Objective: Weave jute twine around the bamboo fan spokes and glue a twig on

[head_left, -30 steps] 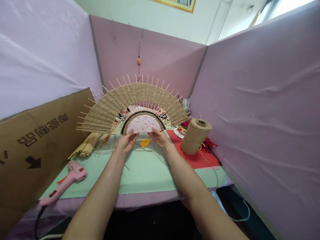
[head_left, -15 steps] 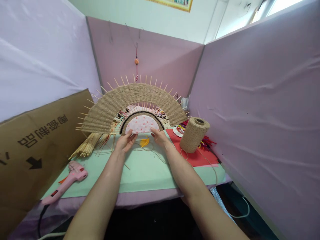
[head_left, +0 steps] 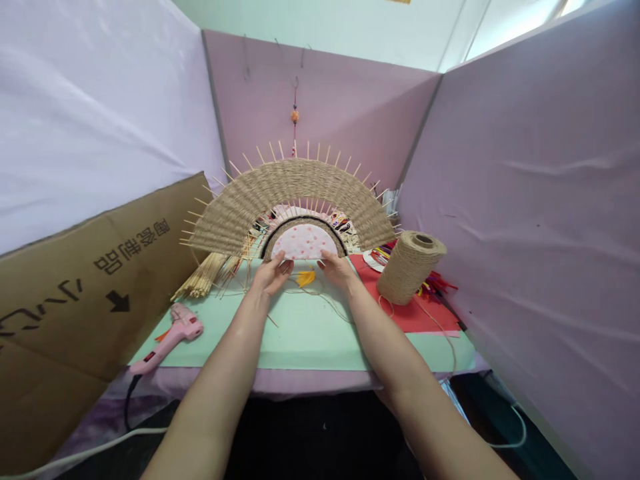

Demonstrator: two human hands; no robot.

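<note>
A half-round woven fan (head_left: 300,175) stands upright over the table, thin sticks poking out beyond its curved edge. At its centre is a pink half-disc (head_left: 304,241) with reddish dots, bordered by a dark band and twine. My left hand (head_left: 273,273) grips the lower left of this half-disc, thumb in front. On the lower right, my right hand (head_left: 336,268) holds it the same way. Between and below the hands lies a yellow tassel (head_left: 306,277). A large twine spool (head_left: 410,268) stands tilted to the right of the fan.
A pink glue gun (head_left: 173,337) lies front left beside a printed cardboard sheet (head_left: 100,300). Behind it is a bundle of sticks (head_left: 203,277). Red sheets (head_left: 425,319) lie under the spool, with loose twine trailing nearby. Lilac cloth-covered panels (head_left: 525,200) surround the table.
The view has shifted, so the whole scene sits further right in the picture. Both hands keep their hold on the fan, which looks almost unchanged relative to the table.
</note>
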